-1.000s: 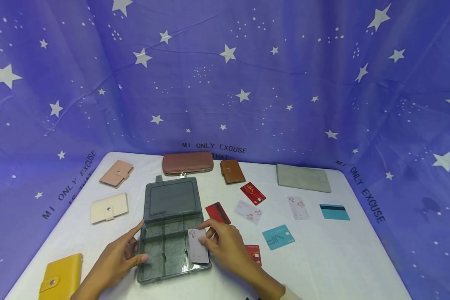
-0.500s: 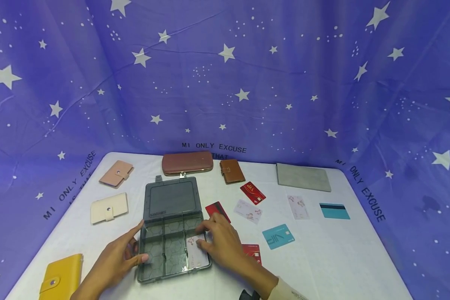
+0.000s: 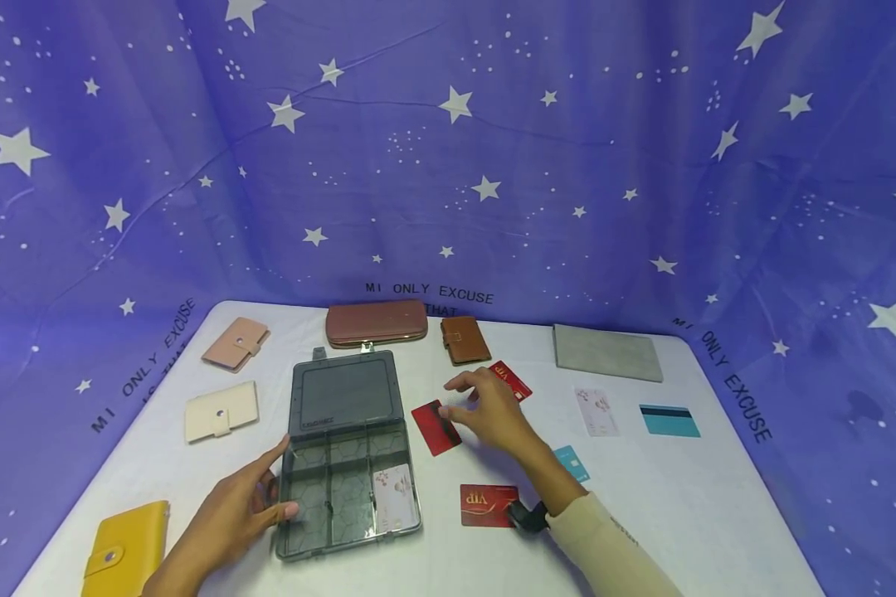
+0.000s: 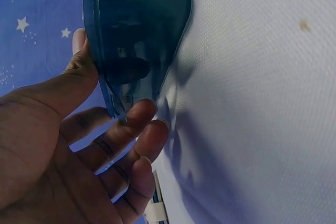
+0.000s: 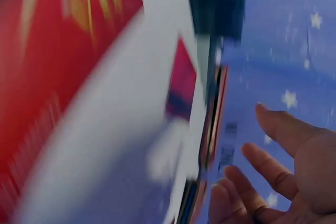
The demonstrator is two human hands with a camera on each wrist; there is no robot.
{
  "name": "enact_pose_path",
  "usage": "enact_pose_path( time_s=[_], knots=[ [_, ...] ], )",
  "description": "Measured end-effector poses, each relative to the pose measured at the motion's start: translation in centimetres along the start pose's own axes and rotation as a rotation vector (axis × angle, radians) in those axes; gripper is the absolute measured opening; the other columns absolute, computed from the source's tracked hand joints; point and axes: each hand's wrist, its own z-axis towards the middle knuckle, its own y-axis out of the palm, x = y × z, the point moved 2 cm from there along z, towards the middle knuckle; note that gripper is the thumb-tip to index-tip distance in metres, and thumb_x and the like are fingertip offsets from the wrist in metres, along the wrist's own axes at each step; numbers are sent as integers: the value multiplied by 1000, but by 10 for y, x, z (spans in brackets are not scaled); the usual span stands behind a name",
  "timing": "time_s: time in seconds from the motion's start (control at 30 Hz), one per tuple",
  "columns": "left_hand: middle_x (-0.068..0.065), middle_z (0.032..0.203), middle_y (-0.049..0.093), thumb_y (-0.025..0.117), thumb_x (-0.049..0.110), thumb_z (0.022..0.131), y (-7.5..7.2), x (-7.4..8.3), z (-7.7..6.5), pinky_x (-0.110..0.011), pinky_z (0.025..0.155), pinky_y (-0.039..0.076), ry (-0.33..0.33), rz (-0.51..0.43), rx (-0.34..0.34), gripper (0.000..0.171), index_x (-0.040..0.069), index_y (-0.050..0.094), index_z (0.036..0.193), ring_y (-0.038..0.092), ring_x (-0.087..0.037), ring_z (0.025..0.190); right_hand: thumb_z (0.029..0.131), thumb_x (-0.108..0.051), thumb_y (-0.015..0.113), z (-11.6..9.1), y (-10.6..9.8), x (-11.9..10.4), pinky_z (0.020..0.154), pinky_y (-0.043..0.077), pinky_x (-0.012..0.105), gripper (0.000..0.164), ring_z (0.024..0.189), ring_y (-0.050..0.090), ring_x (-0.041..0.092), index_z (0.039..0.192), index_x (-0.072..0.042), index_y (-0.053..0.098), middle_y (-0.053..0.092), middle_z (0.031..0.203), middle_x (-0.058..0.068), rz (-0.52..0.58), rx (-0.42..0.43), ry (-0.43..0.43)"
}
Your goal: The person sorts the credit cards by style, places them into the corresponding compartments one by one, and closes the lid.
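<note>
A grey see-through compartment box (image 3: 348, 489) lies with its lid folded back. My left hand (image 3: 224, 514) grips its left side, thumb over the rim, as the left wrist view of the box (image 4: 139, 19) also shows. A white floral card (image 3: 394, 497) lies in the front right compartment. My right hand (image 3: 496, 410) holds nothing, its fingers loosely bent above the loose cards. By its thumb is a red card (image 3: 433, 429) with a black stripe, and behind it a red VIP card (image 3: 518, 381). The right wrist view shows this hand (image 5: 283, 177) with fingers spread.
Another red VIP card (image 3: 485, 506) lies below the right forearm, which partly covers a teal card (image 3: 573, 464). To the right are a floral card (image 3: 596, 412) and a striped teal card (image 3: 669, 421). Wallets line the back and left, including a yellow one (image 3: 127, 547).
The right hand lowered the white floral card into the front right compartment, let go, and moved up and right over the loose cards. The left hand stays on the box.
</note>
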Motion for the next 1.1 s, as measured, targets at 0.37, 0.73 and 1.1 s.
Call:
enact_pose_path(
  time_s=[0.37,0.73,1.1],
  knots=[
    [5,90,56,83,33,78,-1,3,1,-22,61,41,-6,6,0,89,17,39,154,44,2,62,81,-36,83,41,-39,55,81,46,42,53,99,57,29,123,-10,64,63,112,16,-154,11,220],
    [7,87,55,83,33,77,2,1,0,-22,60,41,28,-2,23,89,15,41,153,44,3,62,79,-41,83,50,-32,78,82,45,46,59,100,54,32,120,-4,62,52,114,18,-252,-9,455],
    [7,91,57,83,36,76,2,-1,0,-22,61,43,6,8,25,89,18,41,153,45,4,64,93,-23,70,44,-38,69,67,45,39,19,87,64,26,108,-16,61,70,96,5,-145,285,325]
  ],
)
